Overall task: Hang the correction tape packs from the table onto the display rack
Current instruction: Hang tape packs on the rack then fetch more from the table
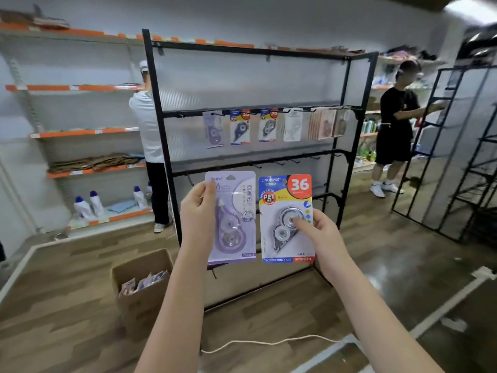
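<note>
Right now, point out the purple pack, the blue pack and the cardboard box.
purple pack [233, 219], head view, on its clear blister.
blue pack [279, 238], head view, on the lower tape wheel.
cardboard box [144, 302], head view, on its front wall.

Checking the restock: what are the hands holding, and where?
Left hand pinches the purple pack at its upper left edge; right hand grips the blue pack at its right side.

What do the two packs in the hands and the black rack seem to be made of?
Purple pack and blue pack: probably printed card under clear plastic blisters, which show glare. Display rack: likely metal painted matte black, judging by its thin straight bars; its back panel looks like translucent ribbed plastic.
</note>
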A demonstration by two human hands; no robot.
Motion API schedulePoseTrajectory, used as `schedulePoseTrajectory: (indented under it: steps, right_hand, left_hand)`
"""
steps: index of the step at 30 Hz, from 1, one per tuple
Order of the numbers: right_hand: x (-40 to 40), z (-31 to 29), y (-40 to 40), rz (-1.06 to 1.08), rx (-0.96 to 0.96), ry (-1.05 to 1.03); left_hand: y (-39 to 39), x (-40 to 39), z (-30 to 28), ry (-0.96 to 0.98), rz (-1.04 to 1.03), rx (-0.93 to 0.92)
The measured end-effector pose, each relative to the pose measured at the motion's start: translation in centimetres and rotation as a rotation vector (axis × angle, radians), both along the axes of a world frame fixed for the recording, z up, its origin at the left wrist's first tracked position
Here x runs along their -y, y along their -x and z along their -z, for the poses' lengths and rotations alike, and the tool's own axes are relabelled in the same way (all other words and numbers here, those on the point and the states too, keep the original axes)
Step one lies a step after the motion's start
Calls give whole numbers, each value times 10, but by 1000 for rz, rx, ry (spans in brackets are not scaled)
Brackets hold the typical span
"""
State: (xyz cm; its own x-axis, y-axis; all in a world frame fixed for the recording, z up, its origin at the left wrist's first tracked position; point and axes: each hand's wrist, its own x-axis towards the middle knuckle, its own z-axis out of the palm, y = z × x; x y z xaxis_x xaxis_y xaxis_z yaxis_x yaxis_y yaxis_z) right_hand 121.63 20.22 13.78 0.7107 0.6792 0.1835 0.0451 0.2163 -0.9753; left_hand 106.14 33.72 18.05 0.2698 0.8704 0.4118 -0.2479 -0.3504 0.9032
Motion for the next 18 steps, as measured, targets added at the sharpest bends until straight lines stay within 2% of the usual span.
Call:
schedulePoseTrajectory:
  steps: [10,18]
  right_hand:
    - [-129,-26,-127,9,37,-45]
    - [-223,-18,-195,-84,8,-10]
  left_hand:
    - [-136,-145,-15,-36,-26,54]
    - [-206,-232,-26,-139,-143,-9]
